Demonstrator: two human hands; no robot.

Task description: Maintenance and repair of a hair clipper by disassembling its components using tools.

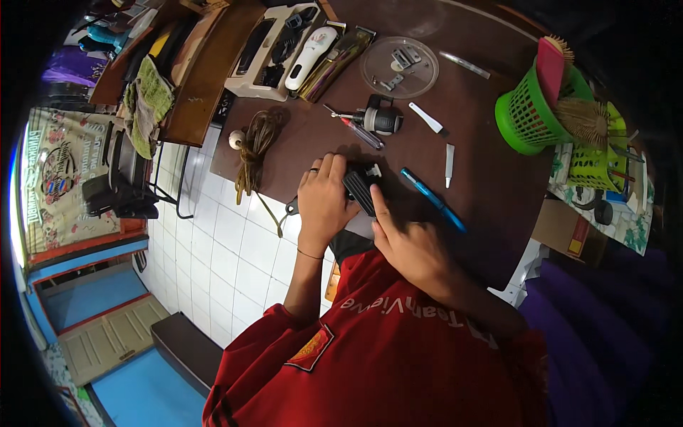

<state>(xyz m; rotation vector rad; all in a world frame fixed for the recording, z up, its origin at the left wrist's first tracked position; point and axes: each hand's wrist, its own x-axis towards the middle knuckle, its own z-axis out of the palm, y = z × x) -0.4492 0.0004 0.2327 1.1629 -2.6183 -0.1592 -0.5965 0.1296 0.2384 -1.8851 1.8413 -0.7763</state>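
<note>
A black, ribbed hair clipper body (360, 192) is held over the table's near edge. My left hand (326, 199) is closed on its left side, fingers reaching past its far end and thumb near its lower end. My right hand (416, 249) is closed about its near right side, index finger stretched along the casing; the other fingers are partly hidden. A small pale part (374, 171) shows at the far end. Beyond lie a red screwdriver (364, 133) and a black, round-bodied device (383, 118). To the right are a blue pen (432, 198) and a white tube (449, 165).
A round clear lid (420, 84) holds metal clipper parts. Near it are a small white brush (427, 118), a white clipper (311, 57) and a cream tray (245, 89). A coiled cord (257, 149) lies left; a green basket (523, 117) with brushes stands right.
</note>
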